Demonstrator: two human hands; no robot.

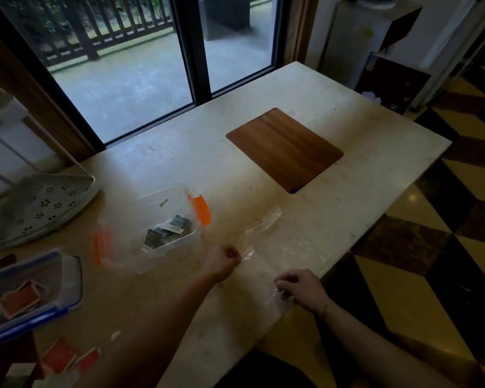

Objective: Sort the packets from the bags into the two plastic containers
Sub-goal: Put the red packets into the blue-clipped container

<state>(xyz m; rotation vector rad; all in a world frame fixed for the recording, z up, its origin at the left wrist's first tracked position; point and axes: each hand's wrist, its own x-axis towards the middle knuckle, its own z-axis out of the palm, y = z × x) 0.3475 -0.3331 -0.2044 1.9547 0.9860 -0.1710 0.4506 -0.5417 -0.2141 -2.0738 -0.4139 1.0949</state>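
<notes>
A clear plastic container with orange latches point(177, 219) stands open, holding dark grey packets point(167, 231). Left, a blue-rimmed clear container point(39, 289) holds red packets point(18, 301). More red packets point(67, 358) lie nearby; a limp transparent bag point(266, 247) lies flat.

wooden board point(284, 149) inset in table point(347, 208) | perforated tray point(39, 208) left | window point(140, 65)

Both bare forearms enter from the lower edge and reach forward over the table; left hand point(221, 261) lies farther forward, knuckles up, fingers curled into a pinch at its right side; right hand point(300, 287) lies nearer the body and table edge, palm down, fingers bent inward, thumb and forefinger pinched; the hands are apart, not touching.
</notes>
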